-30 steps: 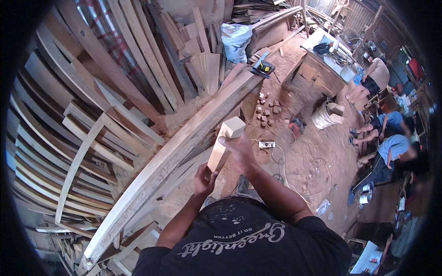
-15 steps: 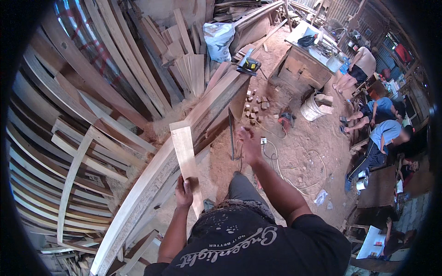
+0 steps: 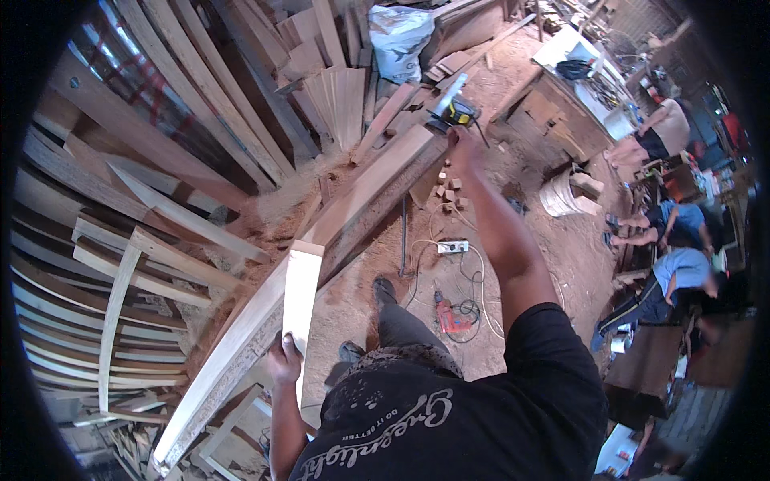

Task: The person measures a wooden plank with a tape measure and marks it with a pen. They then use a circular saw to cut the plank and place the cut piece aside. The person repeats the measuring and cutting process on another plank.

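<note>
In my left hand (image 3: 284, 359) is a pale flat wooden board (image 3: 302, 282), gripped by its lower part and held upward at a slant. Its upper end overlaps a long curved timber beam (image 3: 233, 361) that runs from the lower left to the upper middle. My right arm is stretched forward, and my right hand (image 3: 463, 149) is at the beam's far end, right beside a yellow-and-black power tool (image 3: 460, 111). The fingers are too small and partly hidden to show whether they grip the tool.
Curved wooden ribs (image 3: 152, 359) and planks line the left. A white socket block (image 3: 453, 247), cords and a red power drill (image 3: 454, 314) lie on the dusty floor, near small wood blocks (image 3: 451, 186). A bucket (image 3: 557, 196), workbench (image 3: 553, 112) and several people occupy the right.
My right hand has moved from beside my body forward to the power tool. I have stepped toward the beam, and the board in my left hand has shifted slightly left and down.
</note>
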The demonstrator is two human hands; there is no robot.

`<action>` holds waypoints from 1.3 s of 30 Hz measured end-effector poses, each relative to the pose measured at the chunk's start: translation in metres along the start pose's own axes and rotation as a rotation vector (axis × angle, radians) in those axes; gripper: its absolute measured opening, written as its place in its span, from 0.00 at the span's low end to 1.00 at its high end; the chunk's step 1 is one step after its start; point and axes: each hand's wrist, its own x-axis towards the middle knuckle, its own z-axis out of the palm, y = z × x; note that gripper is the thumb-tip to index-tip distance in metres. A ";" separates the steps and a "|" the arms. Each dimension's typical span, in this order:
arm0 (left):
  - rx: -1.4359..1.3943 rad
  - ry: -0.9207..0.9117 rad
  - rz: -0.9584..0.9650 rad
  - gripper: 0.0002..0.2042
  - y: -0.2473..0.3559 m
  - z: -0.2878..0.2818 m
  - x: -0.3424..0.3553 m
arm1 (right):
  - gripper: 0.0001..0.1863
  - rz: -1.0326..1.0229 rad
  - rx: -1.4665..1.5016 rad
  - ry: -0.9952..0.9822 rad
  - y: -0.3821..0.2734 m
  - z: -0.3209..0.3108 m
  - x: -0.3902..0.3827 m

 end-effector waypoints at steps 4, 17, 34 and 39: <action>0.190 -0.045 -0.090 0.27 0.021 -0.017 0.003 | 0.19 -0.116 -0.363 -0.304 -0.022 -0.008 0.052; 0.668 -0.083 -0.121 0.27 0.040 -0.093 0.062 | 0.12 -0.502 -0.483 -0.013 -0.013 0.006 0.073; 0.816 0.084 0.127 0.43 -0.021 -0.084 0.078 | 0.27 -0.453 -0.243 -0.192 0.055 0.020 0.079; 0.803 0.047 0.154 0.44 -0.033 -0.091 0.084 | 0.30 -0.325 -0.023 -0.202 0.001 -0.023 0.074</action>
